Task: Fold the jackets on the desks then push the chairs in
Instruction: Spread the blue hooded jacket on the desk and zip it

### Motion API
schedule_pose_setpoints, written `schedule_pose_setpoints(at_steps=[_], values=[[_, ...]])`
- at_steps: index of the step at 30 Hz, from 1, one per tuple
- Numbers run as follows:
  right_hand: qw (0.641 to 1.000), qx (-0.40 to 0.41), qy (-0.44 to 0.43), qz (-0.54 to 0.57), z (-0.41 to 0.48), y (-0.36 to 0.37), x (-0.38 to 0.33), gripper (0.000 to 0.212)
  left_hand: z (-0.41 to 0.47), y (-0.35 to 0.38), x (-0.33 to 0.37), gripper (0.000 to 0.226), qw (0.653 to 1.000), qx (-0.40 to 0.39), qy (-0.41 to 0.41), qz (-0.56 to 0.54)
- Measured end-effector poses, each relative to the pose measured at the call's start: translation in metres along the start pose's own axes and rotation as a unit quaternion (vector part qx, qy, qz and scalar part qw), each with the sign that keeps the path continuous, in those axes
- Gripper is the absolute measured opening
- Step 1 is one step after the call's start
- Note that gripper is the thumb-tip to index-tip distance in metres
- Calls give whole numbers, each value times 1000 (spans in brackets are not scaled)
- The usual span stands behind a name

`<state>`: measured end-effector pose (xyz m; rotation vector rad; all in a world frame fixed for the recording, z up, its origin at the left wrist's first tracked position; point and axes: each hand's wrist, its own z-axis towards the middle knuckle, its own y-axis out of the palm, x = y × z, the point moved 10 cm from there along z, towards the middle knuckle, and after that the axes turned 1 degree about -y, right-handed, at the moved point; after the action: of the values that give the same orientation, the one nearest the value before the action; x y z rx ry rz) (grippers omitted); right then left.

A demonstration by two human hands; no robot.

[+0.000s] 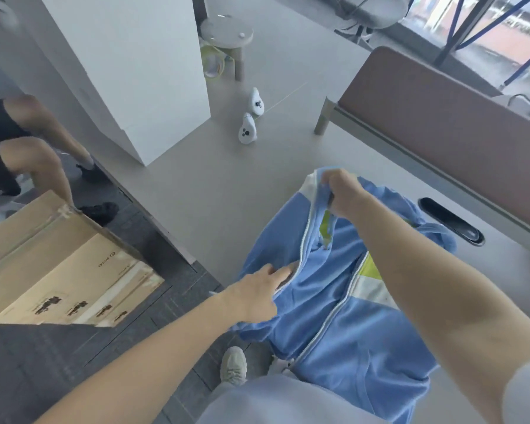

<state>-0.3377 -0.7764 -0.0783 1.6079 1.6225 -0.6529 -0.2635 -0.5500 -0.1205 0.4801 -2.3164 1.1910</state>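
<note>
Far left, someone else's bare legs in black shorts (28, 142) are standing on the dark floor. Just below them sits a taped-up brown cardboard box (58, 264). A tall plain white cabinet (129, 71) stands against the left edge of the pale grey tabletop (214, 191).

Next comes the person's left hand (254, 296), reaching in from the lower left. It's got hold of the left front edge of a light blue zip-up jacket (334, 304) right by the white zipper. The fingertips are partly tucked into the fabric, so I can't see exactly how they're curled.

Further back on the tabletop, two small white handheld controllers (247, 130) sit near each other, well away from the jacket. Behind those is a round grey stool (227, 33).

The jacket has white and lime-green panels and is unzipped and rumpled. It's on the near part of the tabletop, with its lower half hanging over the near edge in front of the person. A beige sneaker (233, 365) shows on the floor below.

The right hand (341, 191) is a tight fist around the collar end, holding it up off the surface.

To the right, a black oval cable slot (450, 221) is set into the tabletop just beside the jacket. Past it, a brown divider panel (441, 117) runs along the back edge.
</note>
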Motion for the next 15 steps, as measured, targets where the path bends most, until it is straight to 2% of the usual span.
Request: schedule_pose_setpoints(at_steps=[2, 4, 6, 7, 9, 10, 12, 15], values=[[998, -42, -13, 37, -2, -7, -24, 25, 7, 12, 11, 95, 999, -37, 2, -33], [999, -27, -19, 14, 1, -31, -30, 14, 13, 34, 17, 84, 994, -101, -9, -35], [990, 61, -3, -123, 7, -73, -15, 44, 18, 57, 19, 67, 988, -156, -10, -17], [968, 111, 10, -224, 5, -93, -5, 58, 20, 64, 18, 58, 986, -165, -8, -4], [900, 154, 53, -404, 2, -126, 20, 61, 30, 63, 14, 43, 991, -132, -12, 1], [881, 157, 63, -441, 3, -137, 30, 56, 35, 56, 10, 39, 995, -99, -19, -9], [879, 171, 68, -441, 0, -158, 43, 58, 44, 36, -2, 35, 999, -19, -36, -19], [868, 183, 28, -461, -8, -171, 39, 79, 54, 10, -26, 40, 994, 80, -73, -3]])
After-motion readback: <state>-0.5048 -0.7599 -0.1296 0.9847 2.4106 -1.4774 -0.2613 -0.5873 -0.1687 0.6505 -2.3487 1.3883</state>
